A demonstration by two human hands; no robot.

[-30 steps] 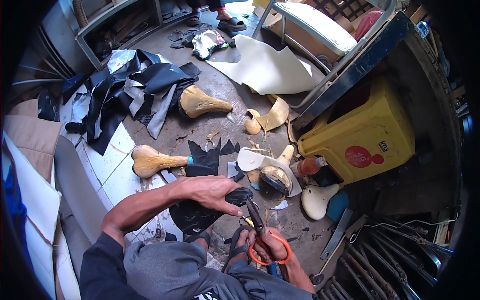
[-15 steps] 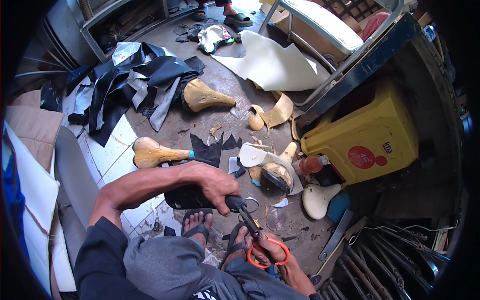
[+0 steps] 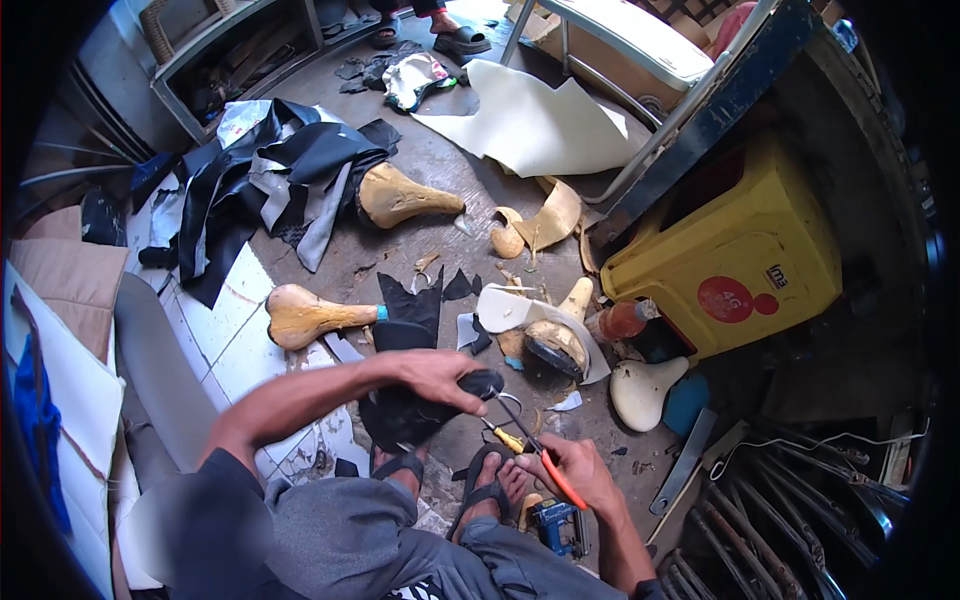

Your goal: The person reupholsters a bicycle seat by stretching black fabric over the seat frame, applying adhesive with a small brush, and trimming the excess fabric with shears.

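My left hand (image 3: 438, 378) is closed over the narrow end of a black bicycle saddle (image 3: 405, 418), held above my feet. Its wide part hangs toward my left foot. My right hand (image 3: 580, 468) grips scissors with orange handles (image 3: 562, 480), seen nearly edge-on. Their dark blades reach up to the saddle's narrow tip; whether they are parted I cannot tell. A yellow-handled pointed tool (image 3: 508, 437) shows beside the blades, close to my right hand. A blue staple gun (image 3: 558, 525) lies on the floor below that hand.
Tan saddle pads (image 3: 310, 316) and a cream saddle (image 3: 642, 392) lie around, with black scraps (image 3: 412, 300) between. A yellow plastic stool (image 3: 725, 265) lies at the right, near metal tubes (image 3: 745, 540). Black sheet material (image 3: 300, 150) is heaped far left. Another person's feet (image 3: 460, 38) show at the back.
The scissors have turned edge-on and moved slightly right and up with my right hand. My left hand has tilted the saddle, its wide part now lower. The staple gun has come into fuller view.
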